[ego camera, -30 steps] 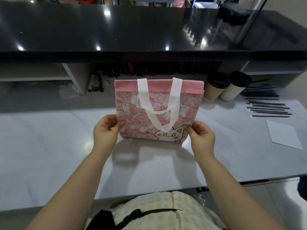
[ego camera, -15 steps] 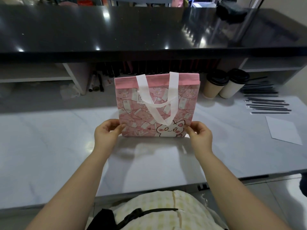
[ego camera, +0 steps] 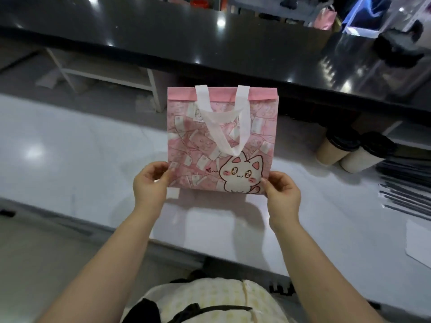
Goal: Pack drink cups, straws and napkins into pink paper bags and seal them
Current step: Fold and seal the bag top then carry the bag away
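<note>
White marble-look counter (ego camera: 81, 145) bore two lidded paper cups (ego camera: 335, 145), touching, at its right rear; dark straws (ego camera: 405, 197) and a white napkin (ego camera: 419, 243) lay nearer the right edge.

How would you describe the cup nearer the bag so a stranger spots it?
Look right of the pink bag on the white counter. Two black-lidded paper cups stand together; the tan cup is the left one, darker than its cream neighbour.

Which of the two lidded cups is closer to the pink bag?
The left cup, the browner one. It stands between the bag and the paler cup, which sits further right beside the straws.
</note>
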Action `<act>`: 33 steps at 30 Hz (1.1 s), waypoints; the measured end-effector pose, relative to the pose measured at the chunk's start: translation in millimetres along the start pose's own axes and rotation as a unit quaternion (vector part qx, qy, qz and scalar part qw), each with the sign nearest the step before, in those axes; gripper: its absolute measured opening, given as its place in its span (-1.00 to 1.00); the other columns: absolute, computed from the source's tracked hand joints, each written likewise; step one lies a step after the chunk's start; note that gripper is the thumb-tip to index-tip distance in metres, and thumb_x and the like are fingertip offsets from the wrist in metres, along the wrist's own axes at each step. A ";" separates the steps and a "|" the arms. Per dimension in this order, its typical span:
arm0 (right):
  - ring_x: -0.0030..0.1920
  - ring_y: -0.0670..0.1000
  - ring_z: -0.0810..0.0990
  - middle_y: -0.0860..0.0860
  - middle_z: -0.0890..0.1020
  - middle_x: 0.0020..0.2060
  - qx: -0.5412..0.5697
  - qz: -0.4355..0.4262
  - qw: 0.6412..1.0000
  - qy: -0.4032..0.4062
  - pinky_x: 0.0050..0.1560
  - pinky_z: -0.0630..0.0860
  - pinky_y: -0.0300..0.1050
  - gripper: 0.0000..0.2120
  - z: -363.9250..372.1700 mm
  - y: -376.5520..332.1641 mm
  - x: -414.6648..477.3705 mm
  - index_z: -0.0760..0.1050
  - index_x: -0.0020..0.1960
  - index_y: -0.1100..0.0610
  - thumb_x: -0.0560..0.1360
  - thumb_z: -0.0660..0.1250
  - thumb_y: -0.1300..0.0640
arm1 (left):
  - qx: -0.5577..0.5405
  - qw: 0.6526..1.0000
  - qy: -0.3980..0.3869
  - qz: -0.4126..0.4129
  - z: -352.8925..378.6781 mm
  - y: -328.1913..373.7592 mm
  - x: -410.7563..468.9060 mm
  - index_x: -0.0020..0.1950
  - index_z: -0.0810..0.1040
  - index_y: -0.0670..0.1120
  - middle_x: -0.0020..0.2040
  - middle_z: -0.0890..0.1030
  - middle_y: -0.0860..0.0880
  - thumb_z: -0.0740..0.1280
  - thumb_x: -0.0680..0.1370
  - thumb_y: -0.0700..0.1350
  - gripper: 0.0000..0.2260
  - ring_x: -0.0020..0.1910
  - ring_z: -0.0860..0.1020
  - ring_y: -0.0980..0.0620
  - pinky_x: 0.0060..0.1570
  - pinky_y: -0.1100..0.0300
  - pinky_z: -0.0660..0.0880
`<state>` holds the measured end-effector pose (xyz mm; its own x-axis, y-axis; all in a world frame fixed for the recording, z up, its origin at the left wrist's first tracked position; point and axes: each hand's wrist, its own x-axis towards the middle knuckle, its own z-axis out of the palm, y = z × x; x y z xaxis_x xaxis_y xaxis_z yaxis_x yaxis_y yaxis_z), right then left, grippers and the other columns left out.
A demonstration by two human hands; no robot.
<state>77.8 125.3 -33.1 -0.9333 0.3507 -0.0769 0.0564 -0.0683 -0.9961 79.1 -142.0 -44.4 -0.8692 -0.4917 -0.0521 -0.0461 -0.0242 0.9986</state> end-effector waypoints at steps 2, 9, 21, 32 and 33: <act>-0.11 0.05 0.69 0.02 0.71 -0.19 0.007 0.019 0.999 -0.029 -0.10 0.62 -0.07 -0.74 1.1 -3.4 -6.5 0.63 -0.19 0.01 0.47 0.39 0.37 | -0.024 0.999 0.040 -0.022 -15.4 1.4 -25.3 -0.08 0.63 -0.09 -0.17 0.68 -0.05 0.50 0.47 -0.20 -0.91 -0.22 0.62 0.09 -0.20 0.26 0.57; -0.14 -0.03 0.65 -0.02 0.69 -0.21 0.048 0.057 0.983 -0.165 -0.13 0.59 -0.18 -0.83 15.2 -3.3 -44.3 0.60 -0.11 0.09 0.48 0.39 0.36 | -0.080 0.978 0.188 -0.049 -67.8 2.5 -112.1 -0.12 0.57 -0.03 -0.26 0.63 0.08 0.40 0.52 -0.29 -0.84 -0.32 0.56 0.20 -0.31 0.35 0.51; -0.18 -0.08 0.64 -0.08 0.67 -0.21 0.061 0.075 0.912 -0.400 -0.20 0.57 -0.23 -0.79 92.5 5.0 -147.2 0.58 -0.11 0.05 0.49 0.38 0.36 | -0.122 0.909 0.395 -0.055 -184.0 13.3 -235.3 -0.01 0.59 -0.07 -0.09 0.64 -0.03 0.42 0.52 -0.26 -0.88 -0.05 0.58 -0.04 0.08 -0.05 0.50; -0.11 0.00 0.67 0.02 0.70 -0.13 0.045 0.080 0.822 -0.561 -0.17 0.61 -0.14 -0.80 262.3 12.8 -289.4 0.62 -0.10 0.03 0.45 0.42 0.32 | -0.163 0.852 0.496 -0.039 -375.6 13.8 -272.3 -0.04 0.61 -0.06 -0.11 0.66 -0.03 0.44 0.50 -0.24 -0.89 -0.09 0.60 -0.01 -0.01 0.05 0.54; -0.09 0.05 0.67 0.06 0.70 -0.12 0.047 0.084 0.818 -0.568 -0.14 0.62 -0.10 -0.82 283.0 13.4 -307.9 0.61 -0.08 0.05 0.45 0.42 0.32 | -0.165 0.849 0.500 -0.035 -400.7 15.1 -271.8 -0.04 0.61 -0.06 -0.10 0.65 -0.04 0.44 0.51 -0.24 -0.89 -0.08 0.59 -0.03 0.00 0.04 0.53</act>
<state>265.6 -247.9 -10.3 -0.6457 -0.7604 -0.0695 0.2399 -0.1156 -0.9639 511.9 -357.5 -14.6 -0.0089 -0.9685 -0.2487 0.2037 -0.2453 0.9478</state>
